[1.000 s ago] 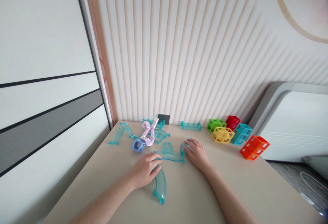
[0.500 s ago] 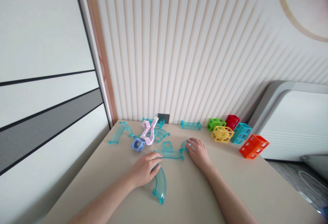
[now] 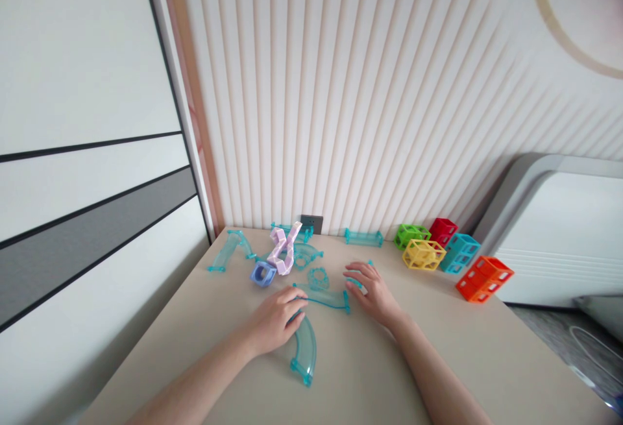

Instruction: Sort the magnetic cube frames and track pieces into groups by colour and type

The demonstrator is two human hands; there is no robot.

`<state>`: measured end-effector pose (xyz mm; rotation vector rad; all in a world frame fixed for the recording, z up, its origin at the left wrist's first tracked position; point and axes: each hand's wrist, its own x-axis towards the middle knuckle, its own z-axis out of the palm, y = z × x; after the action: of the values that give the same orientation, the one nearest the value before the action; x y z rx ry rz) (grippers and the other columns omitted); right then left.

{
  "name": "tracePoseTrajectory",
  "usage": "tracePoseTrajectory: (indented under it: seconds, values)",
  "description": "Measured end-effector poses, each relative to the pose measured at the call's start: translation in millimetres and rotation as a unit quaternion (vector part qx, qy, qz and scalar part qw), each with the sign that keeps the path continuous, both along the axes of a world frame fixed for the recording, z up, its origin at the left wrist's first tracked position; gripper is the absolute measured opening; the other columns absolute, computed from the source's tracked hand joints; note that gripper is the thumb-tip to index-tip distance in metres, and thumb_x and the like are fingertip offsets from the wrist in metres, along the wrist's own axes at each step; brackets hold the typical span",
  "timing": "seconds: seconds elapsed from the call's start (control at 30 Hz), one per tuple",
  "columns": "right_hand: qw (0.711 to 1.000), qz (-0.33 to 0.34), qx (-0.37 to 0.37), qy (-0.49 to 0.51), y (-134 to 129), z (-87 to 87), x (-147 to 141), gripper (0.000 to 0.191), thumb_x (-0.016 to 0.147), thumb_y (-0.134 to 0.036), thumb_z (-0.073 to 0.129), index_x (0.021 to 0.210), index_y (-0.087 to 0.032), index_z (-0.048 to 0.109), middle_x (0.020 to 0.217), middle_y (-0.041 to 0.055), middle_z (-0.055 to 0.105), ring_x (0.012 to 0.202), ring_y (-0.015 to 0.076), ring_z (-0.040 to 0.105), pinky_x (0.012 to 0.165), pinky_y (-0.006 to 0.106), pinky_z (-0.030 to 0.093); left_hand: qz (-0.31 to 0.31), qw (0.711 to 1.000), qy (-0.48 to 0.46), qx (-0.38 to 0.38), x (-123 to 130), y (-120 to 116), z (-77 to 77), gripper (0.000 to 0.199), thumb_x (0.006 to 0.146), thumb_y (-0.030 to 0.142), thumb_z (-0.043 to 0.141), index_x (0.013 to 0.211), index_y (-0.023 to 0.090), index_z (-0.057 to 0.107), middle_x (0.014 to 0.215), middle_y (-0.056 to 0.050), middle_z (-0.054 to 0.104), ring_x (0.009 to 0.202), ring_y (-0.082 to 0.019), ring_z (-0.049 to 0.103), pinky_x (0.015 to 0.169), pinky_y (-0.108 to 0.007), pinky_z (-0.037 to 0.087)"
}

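A: State the condition of each grip.

B: The right hand (image 3: pixel 370 292) held a small curve (image 3: pixel 357 281) between thumb and fingers, near the right end of the straight track (image 3: pixel 326 298). The left hand (image 3: pixel 276 322) rested bent fingers at that track's left end, its thumb by the large curve (image 3: pixel 305 350); whether that grip was closed could not be told.

A: Why this arrangement?

B: The left hand probably steadied the track ends. The ring (image 3: pixel 318 278), blue cube (image 3: pixel 267 270) and lilac chain (image 3: pixel 293 240) lay farther off, presumably within reach. The blocks (image 3: pixel 460 253) stood grouped at right, apparently apart from the tracks by type.

A: Surface and room?

B: The bench (image 3: pixel 350 373) was pale and plain. Its far edge met a ribbed wall (image 3: pixel 311 87) with a dark socket (image 3: pixel 311 222); a white cabinet (image 3: pixel 97 55) stood left.
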<state>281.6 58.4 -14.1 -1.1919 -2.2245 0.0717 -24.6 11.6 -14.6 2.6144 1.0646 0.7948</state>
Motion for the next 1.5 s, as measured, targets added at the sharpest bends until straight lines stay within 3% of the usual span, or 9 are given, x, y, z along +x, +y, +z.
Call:
tracePoseTrajectory:
  seconds: [0.13,0.33,0.57,0.83,1.1,1.2,1.27,1.43,1.5]
  values:
    - [0.990,0.142,-0.019,-0.018,-12,12.9,-16,0.032,0.096,-0.047,0.061,0.117,-0.026,0.071,0.116,0.0109,0.073,0.117,0.0275,0.062,0.100,0.045,0.049,0.000,1.000,0.004,-0.004,0,0,1.1,0.026,0.094,0.018,0.054,0.114,0.023,0.069,0.116,-0.005,0.070,0.108,-0.021,0.068,0.098,-0.035,0.056]
    - [0.979,0.190,-0.054,-0.040,-17,15.0,-27,0.041,0.088,-0.056,0.068,0.115,-0.025,0.073,0.113,0.0117,0.073,0.115,0.0290,0.063,0.102,0.046,0.047,0.002,1.000,-0.003,-0.002,0,-1,0.5,0.025,0.094,0.018,0.054,0.110,0.024,0.070,0.113,-0.004,0.070,0.106,-0.021,0.068,0.096,-0.033,0.055]
    - [0.985,0.161,-0.013,-0.068,-22,14.3,-35,0.022,0.097,-0.031,0.057,0.112,-0.025,0.073,0.110,0.0105,0.072,0.106,0.0249,0.065,0.095,0.041,0.051,0.003,1.000,-0.001,-0.004,-1,0,-0.2,0.021,0.094,0.020,0.054,0.088,0.025,0.073,0.115,-0.005,0.068,0.105,-0.020,0.069,0.094,-0.033,0.056]
    - [0.990,0.119,0.053,-0.058,-19,13.1,-25,0.021,0.098,-0.028,0.053,0.108,-0.024,0.072,0.113,0.0126,0.071,0.097,0.0245,0.067,0.088,0.041,0.053,0.012,1.000,0.019,-0.001,-2,-3,6.9,0.019,0.093,0.018,0.056,0.081,0.023,0.071,0.137,-0.007,0.059,0.121,-0.025,0.063,0.102,-0.039,0.053]
    - [0.990,0.101,0.098,-0.016,-19,13.6,-24,0.019,0.099,-0.029,0.054,0.107,-0.024,0.070,0.110,0.0127,0.072,0.094,0.0231,0.070,0.086,0.039,0.055,0.042,0.986,-0.092,0.136,-9,-2,15.1,0.019,0.095,0.016,0.052,0.087,0.020,0.069,0.130,-0.011,0.063,0.122,-0.024,0.059,0.105,-0.038,0.049]
    - [0.987,0.105,0.118,0.003,-18,12.0,-23,0.018,0.099,-0.028,0.054,0.107,-0.023,0.069,0.107,0.0125,0.073,0.092,0.0226,0.071,0.084,0.037,0.056,0.091,0.954,-0.150,0.243,-33,14,22.4,0.018,0.093,0.015,0.052,0.085,0.019,0.067,0.113,-0.012,0.068,0.110,-0.023,0.064,0.098,-0.037,0.052]
    - [0.986,0.107,0.126,0.010,-17,10.6,-23,0.017,0.098,-0.028,0.054,0.106,-0.023,0.069,0.107,0.0122,0.073,0.091,0.0227,0.071,0.083,0.037,0.056,0.189,0.934,-0.145,0.267,-57,29,25.9,0.019,0.094,0.019,0.053,0.081,0.020,0.067,0.108,-0.012,0.069,0.105,-0.025,0.065,0.098,-0.039,0.050]
    - [0.986,0.113,0.119,0.009,-17,11.3,-24,0.015,0.097,-0.025,0.056,0.105,-0.024,0.068,0.107,0.0124,0.073,0.091,0.0235,0.071,0.083,0.039,0.056,0.505,0.859,0.042,0.071,-110,57,20.9,0.031,0.096,0.029,0.045,0.115,0.016,0.066,0.128,-0.016,0.064,0.122,-0.032,0.058,0.103,-0.043,0.045]
    - [0.986,0.117,0.118,0.009,-18,13.3,-25,0.014,0.097,-0.024,0.057,0.105,-0.023,0.068,0.108,0.0124,0.073,0.091,0.0238,0.071,0.082,0.039,0.056,0.535,0.842,0.070,0.025,-120,61,13.5,0.038,0.095,0.028,0.045,0.123,0.011,0.063,0.124,-0.021,0.065,0.119,-0.037,0.059,0.099,-0.048,0.047]
